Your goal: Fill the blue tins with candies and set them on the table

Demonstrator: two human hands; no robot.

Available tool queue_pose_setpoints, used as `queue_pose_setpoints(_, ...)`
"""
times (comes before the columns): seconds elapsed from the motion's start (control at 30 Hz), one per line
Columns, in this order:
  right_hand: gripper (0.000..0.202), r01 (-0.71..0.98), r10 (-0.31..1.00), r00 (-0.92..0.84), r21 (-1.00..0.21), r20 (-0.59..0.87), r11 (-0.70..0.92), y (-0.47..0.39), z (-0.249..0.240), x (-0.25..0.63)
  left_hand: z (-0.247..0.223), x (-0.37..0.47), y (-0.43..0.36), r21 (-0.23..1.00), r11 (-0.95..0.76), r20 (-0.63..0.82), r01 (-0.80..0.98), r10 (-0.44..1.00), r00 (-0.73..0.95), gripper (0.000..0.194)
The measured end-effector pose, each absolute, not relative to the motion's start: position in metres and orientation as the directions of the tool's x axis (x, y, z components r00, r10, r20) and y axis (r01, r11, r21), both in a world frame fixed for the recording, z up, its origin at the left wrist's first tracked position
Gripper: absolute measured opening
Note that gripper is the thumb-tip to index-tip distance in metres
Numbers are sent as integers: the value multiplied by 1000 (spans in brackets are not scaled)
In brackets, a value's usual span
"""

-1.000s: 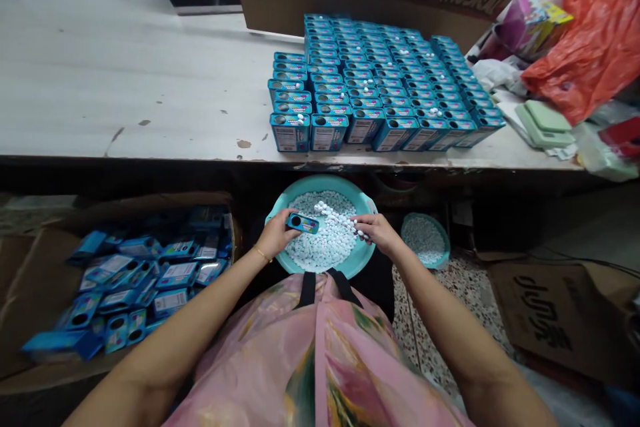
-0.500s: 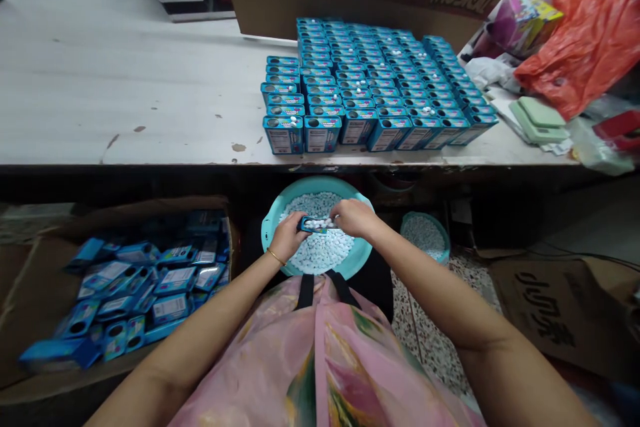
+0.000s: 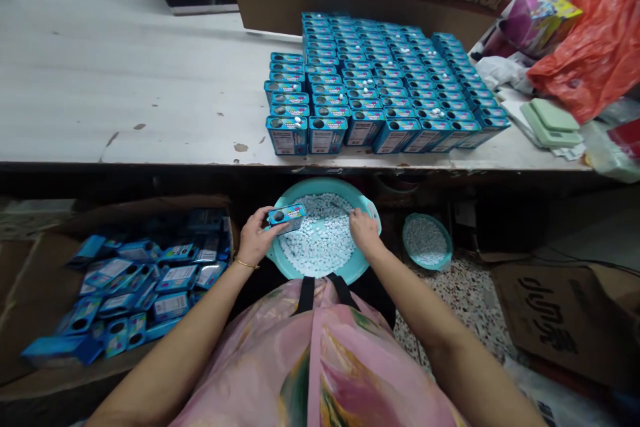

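My left hand (image 3: 255, 238) grips a small blue candy box (image 3: 287, 215) by its sides, over the left rim of a turquoise basin (image 3: 357, 195). The box's top faces up and shows a dark round hole. Loose white oval candies (image 3: 320, 255) fill much of the basin. On its right side my right hand (image 3: 365, 233) is closed around the handle of a small metal scoop (image 3: 341, 207), whose end lies among the candies and is hard to make out.
Rows of upright blue boxes (image 3: 360, 127) stand on the white table (image 3: 135, 93), some with candies on top. At left, a cardboard carton (image 3: 30, 280) holds many blue boxes. A smaller candy tub (image 3: 427, 240) sits on the floor. A pale green scale (image 3: 550, 123) is at right.
My left hand has moved left with the box, away from my right hand. The scoop with candies was at the box's opening; now my right hand has it down in the basin.
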State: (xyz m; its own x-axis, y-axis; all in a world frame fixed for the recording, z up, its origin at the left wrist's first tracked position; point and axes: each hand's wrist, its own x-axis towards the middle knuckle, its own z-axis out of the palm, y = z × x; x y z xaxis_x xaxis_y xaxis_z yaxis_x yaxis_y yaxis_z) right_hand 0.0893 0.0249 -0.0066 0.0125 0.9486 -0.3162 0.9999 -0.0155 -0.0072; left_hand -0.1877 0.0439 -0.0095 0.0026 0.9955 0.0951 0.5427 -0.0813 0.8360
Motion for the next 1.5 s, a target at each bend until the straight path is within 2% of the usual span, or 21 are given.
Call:
queue_pose_setpoints(0.13,41,999,930,-39,-47,-365,23,15,-51,67,-12,-193,45,884,-51,66,465,998,-17,44)
queue_pose_setpoints(0.37,35,966,826,-181,-255,-534,47,-12,-77,40,-18,-189,49,944,-33,63,328,995,-81,42)
queue_pose_setpoints(0.57,27,876,726,-317,-482,-610,-22,-8,-86,43,-20,-192,54,969,11,6,249,998,-65,44)
queue_pose_setpoints(0.7,32,808,733,-336,-580,-592,-98,-5,-72,64,-17,-192,56,947,1,21,322,998,-66,42)
queue_pose_setpoints(0.87,31,610,707,-292,-694,-645,-382,4,-25,92,-17,-181,56,931,-64,69,358,998,-2,45)
queue_pose_setpoints(1.0,26,547,715,-332,-743,-615,-385,17,24,102,-18,-169,55,906,-101,89,411,995,48,44)
queue_pose_setpoints(1.13,22,623,715,-398,-741,-575,-249,34,63,97,-22,-159,52,858,-173,106,483,981,163,39)
queue_pose_setpoints(1.23,19,735,737,-418,-674,-531,-69,48,82,85,-28,-153,50,814,-257,146,521,958,246,36)
queue_pose_setpoints(1.4,20,895,754,-395,-406,-525,186,62,100,58,-40,-148,46,773,-330,174,542,932,319,36)
queue_pose_setpoints(1.5,24,942,769,-331,-244,-547,231,65,105,44,-46,-146,45,763,-348,177,545,923,342,36)
